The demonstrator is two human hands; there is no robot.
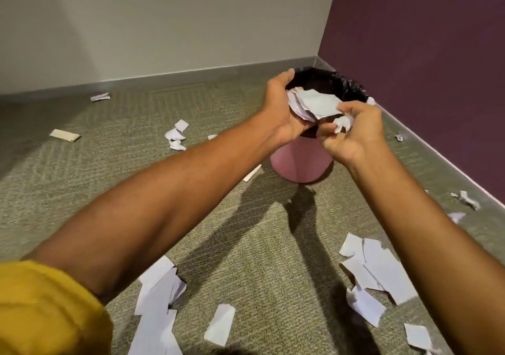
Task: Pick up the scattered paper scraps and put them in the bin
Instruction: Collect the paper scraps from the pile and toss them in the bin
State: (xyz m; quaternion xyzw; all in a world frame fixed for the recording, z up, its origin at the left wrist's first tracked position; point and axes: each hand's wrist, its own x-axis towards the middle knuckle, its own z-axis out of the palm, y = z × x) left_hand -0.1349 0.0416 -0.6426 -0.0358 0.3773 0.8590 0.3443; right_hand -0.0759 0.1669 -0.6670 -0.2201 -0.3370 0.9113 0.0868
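The left hand [281,109] curls round a bundle of flat scraps [303,103] and holds it right over the mouth of the bin [300,163], most likely so the pieces drop straight in once the fingers let go. The bin stands far right in the corner, close to the purple wall [423,54], with a black bag [341,81] folded over its rim. The right hand [352,133] meets the left above the same opening. It clutches a crumpled scrap [343,124] and its fingertips pinch the bundle's edge, probably to steady it. So both hands are closed on paper.

Counted: one bin, two hands, and one bundle whose sheets overlap too much to number. On the carpet [246,245], left to right:
- one tan folded piece [64,135]
- one far scrap [100,97] by the skirting
- a cluster [176,136] of about three
- a near heap [158,294], too overlapped to count
- one single piece [220,324]
- one strip [252,173] beside the bin's foot
- a second heap [379,267] near right
- one corner piece [418,335]
- three small bits [468,199] along the right wall

Most of the job looks undone
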